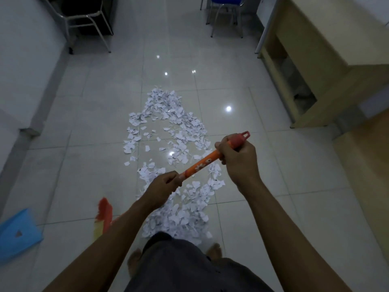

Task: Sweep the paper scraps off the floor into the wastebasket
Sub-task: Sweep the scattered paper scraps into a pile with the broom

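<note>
Saw white paper scraps [168,144] flecked with faint grey marks, against a pale grey-white floor [94,102] ruled by a grid of thin darker lines. Noted an orange broom handle [202,165] printed with white flowers, topped by a pinkish-red end cap [240,139], with bristles [103,213] in orange-red and pale yellow. Found a light blue dustpan [19,232], a beige wood-toned desk [336,49], a blue chair seat [223,1] on silver legs, a black chair [84,9], dark grey shorts [189,266].

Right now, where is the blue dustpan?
In the head view the blue dustpan lies on the floor at the lower left, just left of the broom head and apart from the paper scraps.
</note>
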